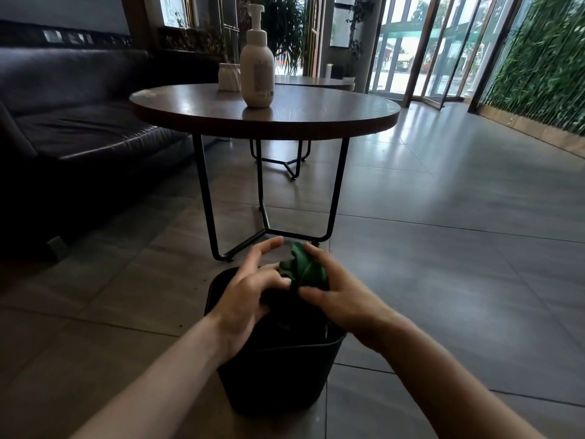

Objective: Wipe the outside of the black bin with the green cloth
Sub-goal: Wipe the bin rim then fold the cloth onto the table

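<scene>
Two hands meet over the black bin (pixel 278 375) on the floor at 6 o'clock: my left hand (pixel 250 296) and right hand (pixel 335 299) both pinch the green cloth (pixel 305 270). It looks soft and light; I'd bunch it. The bin seems light, so I'd steady its rim.

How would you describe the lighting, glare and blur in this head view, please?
Head view: backlit by the bright glass doors, the sofa nearly black; soft glare on the round table and floor tiles; wide-angle bending at the edges; the plant wall smeared; both hands slightly blurred over the dark bin.
</scene>
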Motion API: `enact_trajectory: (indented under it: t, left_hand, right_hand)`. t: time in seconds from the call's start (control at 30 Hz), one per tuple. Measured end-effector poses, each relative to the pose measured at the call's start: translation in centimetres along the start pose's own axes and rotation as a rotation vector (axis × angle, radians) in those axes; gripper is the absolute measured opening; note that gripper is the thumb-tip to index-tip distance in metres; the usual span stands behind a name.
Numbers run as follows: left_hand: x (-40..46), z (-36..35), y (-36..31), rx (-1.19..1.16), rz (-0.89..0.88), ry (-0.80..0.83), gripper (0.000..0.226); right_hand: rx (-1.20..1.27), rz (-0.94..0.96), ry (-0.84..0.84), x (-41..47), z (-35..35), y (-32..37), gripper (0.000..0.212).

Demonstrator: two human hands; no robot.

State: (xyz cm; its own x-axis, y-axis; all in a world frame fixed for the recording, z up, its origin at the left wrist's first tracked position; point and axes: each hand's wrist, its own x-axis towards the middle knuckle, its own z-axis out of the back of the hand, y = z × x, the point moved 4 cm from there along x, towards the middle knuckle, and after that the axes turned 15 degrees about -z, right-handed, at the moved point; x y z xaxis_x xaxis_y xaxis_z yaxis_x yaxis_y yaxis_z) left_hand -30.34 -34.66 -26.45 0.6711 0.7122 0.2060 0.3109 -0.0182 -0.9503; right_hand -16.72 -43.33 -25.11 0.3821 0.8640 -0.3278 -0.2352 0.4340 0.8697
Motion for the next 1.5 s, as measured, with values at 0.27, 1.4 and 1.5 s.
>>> enact_trajectory:
  t: [0.27,1.4,1.5]
  left_hand:
    - [-0.9,-0.3,0.0,0.541,-0.241,0.042,0.043]
    - [-1.6,1.0,2.0,1.605,-0.636,0.414,0.042]
    - [-1.0,1.1,2.9,1.586,-0.595,0.387,0.049]
  right_hand:
    - [-0.337,0.197,-0.109,0.3,-0.5,-1.4,0.1]
    - [-0.786,0.695,-0.384,0.4,-2.9,-4.1,0.041]
    - [-0.775,0.617,-0.398,1.2,-3.2,-4.4,0.043]
